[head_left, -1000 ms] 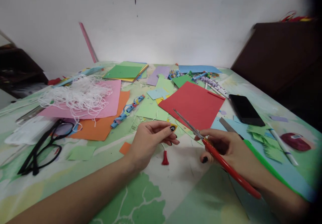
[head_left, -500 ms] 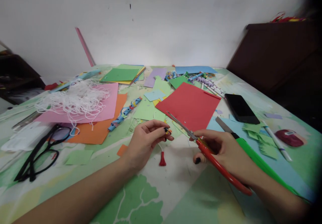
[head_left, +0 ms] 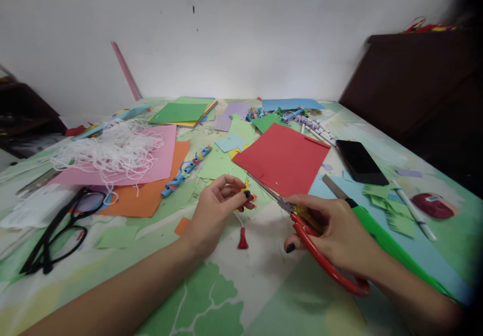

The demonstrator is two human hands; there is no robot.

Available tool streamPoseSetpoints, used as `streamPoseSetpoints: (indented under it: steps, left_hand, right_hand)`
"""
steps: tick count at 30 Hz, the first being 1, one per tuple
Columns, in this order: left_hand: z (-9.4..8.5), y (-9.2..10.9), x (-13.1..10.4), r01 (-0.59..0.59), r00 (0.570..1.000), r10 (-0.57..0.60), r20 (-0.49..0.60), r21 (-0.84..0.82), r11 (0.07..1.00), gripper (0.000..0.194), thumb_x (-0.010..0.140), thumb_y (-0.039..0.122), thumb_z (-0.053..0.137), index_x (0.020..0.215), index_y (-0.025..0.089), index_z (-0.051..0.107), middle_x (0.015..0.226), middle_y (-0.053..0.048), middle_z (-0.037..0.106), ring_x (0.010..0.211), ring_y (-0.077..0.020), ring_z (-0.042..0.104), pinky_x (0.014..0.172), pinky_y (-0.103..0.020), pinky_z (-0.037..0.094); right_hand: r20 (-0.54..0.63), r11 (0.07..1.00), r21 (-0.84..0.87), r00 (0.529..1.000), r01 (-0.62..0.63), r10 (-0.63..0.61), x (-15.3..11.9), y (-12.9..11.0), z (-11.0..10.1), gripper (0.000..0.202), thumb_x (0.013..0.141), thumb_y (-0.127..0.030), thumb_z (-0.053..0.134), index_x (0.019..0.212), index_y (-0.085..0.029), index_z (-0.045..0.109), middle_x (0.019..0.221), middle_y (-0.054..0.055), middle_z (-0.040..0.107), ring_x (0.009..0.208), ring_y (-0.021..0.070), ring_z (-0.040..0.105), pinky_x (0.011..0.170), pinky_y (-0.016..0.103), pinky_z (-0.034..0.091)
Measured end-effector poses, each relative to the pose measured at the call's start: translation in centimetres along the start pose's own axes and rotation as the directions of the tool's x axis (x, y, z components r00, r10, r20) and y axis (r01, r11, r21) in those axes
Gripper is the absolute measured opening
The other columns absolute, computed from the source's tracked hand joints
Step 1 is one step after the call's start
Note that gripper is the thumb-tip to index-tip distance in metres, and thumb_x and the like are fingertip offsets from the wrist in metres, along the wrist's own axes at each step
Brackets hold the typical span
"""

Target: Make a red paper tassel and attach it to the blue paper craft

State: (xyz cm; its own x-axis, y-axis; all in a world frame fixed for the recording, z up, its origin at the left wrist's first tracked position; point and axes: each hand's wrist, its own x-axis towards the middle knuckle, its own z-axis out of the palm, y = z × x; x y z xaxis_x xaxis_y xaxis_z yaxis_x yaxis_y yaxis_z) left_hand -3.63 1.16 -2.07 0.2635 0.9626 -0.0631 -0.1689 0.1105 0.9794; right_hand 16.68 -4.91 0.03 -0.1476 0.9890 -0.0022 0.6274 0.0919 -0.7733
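My left hand (head_left: 219, 213) is closed in a pinch near the middle of the table, a small orange and yellow piece (head_left: 254, 197) just showing at its fingertips. Below these fingers a short white string leads to a red tassel (head_left: 243, 239). Red-handled scissors (head_left: 324, 263) are in my right hand (head_left: 335, 230), with the fingers and thumb in the handle loops. Their blades point up and left, close to my left fingertips and over the near corner of a red paper sheet (head_left: 285, 157). My left fingers partly hide the small piece.
A green-handled knife (head_left: 388, 240) lies beside my right forearm, near a black phone (head_left: 361, 162). White string (head_left: 109, 150) is heaped on pink paper at left, with black glasses (head_left: 56, 235) in front. A decorated blue paper roll (head_left: 186, 170) lies beyond my left hand.
The scissors' handles have spread apart as my right thumb moved down and left. My left hand has shifted slightly left, still pinching the small piece; the tassel hangs much as before.
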Motion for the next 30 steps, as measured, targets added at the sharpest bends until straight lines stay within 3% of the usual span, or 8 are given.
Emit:
streamPoseSetpoints:
  steps: [9, 15, 30]
  left_hand:
    - [0.2, 0.3, 0.0, -0.014, 1.000, 0.014, -0.003, 0.000, 1.000, 0.018, 0.076, 0.018, 0.067, 0.094, 0.017, 0.065, 0.075, 0.000, 0.066, 0.064, -0.0107, 0.062, 0.068, -0.024, 0.045]
    - [0.2, 0.1, 0.0, -0.010, 1.000, 0.008, -0.028, -0.056, 0.998, 0.013, 0.075, 0.019, 0.070, 0.084, 0.014, 0.063, 0.075, -0.001, 0.066, 0.067, -0.0113, 0.062, 0.068, -0.024, 0.046]
    - [0.3, 0.2, -0.1, 0.041, 0.996, -0.033, 0.078, -0.100, 0.994, 0.007, 0.076, 0.017, 0.068, 0.082, 0.015, 0.067, 0.074, 0.000, 0.065, 0.062, -0.0099, 0.058, 0.065, -0.023, 0.045]
  right_hand:
    - [-0.088, 0.948, -0.295, 0.984, 0.122, -0.154, 0.0, 0.2, 0.4, 0.027, 0.073, -0.034, 0.069, 0.097, -0.020, 0.067, 0.060, -0.004, 0.051, 0.049, 0.0114, 0.038, 0.045, 0.023, 0.030]
    - [-0.132, 0.919, -0.375, 0.974, 0.123, -0.184, -0.1, 0.7, 0.6, 0.038, 0.075, -0.040, 0.069, 0.107, -0.020, 0.066, 0.085, 0.004, 0.067, 0.059, 0.0146, 0.052, 0.053, 0.026, 0.039]
    - [-0.102, 0.889, -0.433, 0.971, 0.152, -0.215, -0.4, 1.0, 1.0, 0.041, 0.077, -0.042, 0.069, 0.112, -0.021, 0.065, 0.086, 0.005, 0.066, 0.056, 0.0155, 0.052, 0.054, 0.028, 0.040]
